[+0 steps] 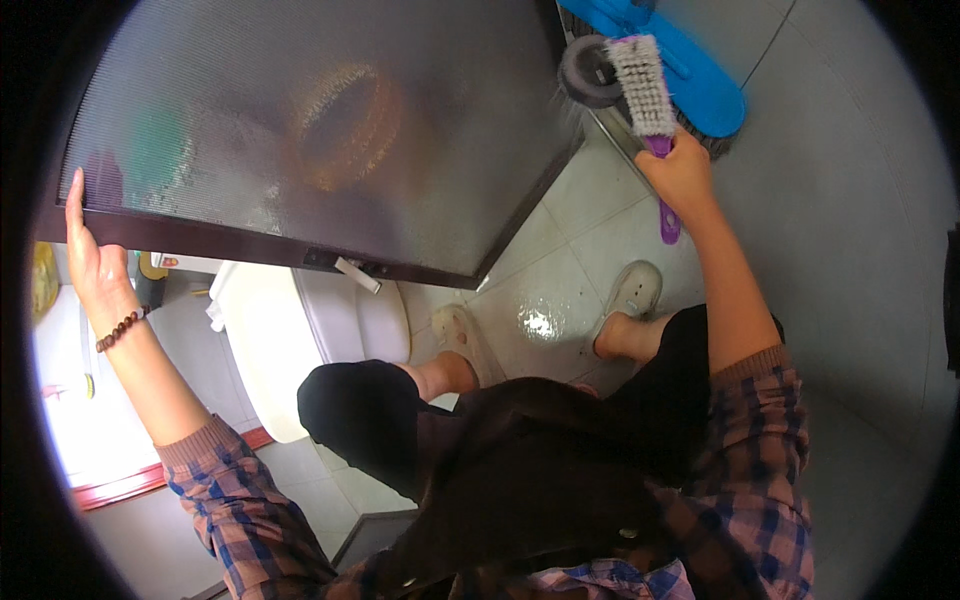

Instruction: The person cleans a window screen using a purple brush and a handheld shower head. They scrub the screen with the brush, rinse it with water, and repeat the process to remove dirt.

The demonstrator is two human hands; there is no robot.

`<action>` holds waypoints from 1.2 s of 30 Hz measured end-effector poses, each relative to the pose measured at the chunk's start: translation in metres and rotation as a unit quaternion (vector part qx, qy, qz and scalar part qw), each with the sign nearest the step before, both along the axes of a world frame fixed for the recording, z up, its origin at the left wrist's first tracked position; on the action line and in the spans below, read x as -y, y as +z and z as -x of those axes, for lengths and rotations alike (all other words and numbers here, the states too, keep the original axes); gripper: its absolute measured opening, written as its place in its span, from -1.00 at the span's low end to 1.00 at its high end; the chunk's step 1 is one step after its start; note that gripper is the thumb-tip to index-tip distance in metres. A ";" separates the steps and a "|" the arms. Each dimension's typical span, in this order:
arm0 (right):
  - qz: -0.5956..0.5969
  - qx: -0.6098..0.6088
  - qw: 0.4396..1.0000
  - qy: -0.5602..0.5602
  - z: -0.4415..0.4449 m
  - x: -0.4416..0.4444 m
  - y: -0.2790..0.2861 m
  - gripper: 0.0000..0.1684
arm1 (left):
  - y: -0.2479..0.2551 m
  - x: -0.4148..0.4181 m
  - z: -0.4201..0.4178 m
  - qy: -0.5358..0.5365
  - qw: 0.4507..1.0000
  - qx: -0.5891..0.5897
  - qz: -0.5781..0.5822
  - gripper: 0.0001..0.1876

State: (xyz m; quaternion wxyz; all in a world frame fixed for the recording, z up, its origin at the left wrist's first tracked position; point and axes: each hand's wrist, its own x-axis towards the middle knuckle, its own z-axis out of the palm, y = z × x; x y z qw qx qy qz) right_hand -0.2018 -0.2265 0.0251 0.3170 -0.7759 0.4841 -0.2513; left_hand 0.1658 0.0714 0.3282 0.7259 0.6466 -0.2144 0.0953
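My right hand (681, 171) grips the purple handle (668, 221) of a scrubbing brush, near its neck. Its white-grey bristles (643, 86) face me, and the brush head points away toward the upper right. Behind it are a blue broom head (701, 79) with dark bristles and a round grey bristled piece (591, 71). At the far left my left hand (99, 262) is raised against the corner of a dark-framed door (202, 229) with ribbed glass (450, 112). One finger stretches along the frame. Whether other fingers curl behind the door is hidden.
A lever handle (357, 274) sticks out from the door's edge. Below it stands a white toilet (274, 345). Pale floor tiles (592, 217) look wet and shiny between my clogs (634, 289). A grey wall (840, 225) rises close on the right. A bright red-edged window (112, 435) is at left.
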 end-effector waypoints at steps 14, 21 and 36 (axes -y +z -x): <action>-0.189 0.421 0.887 -0.015 0.012 0.036 0.021 -0.70 | 0.004 -0.093 -0.105 -0.154 0.984 -0.050 0.075 -0.56; -0.252 0.595 0.762 0.054 -0.056 0.048 0.022 -0.62 | 0.006 -0.086 -0.103 -0.155 0.981 -0.075 0.088 -0.62; -0.275 0.535 0.799 -0.002 -0.065 0.055 -0.004 -0.74 | 0.005 -0.095 -0.082 -0.175 0.976 -0.056 0.120 -0.73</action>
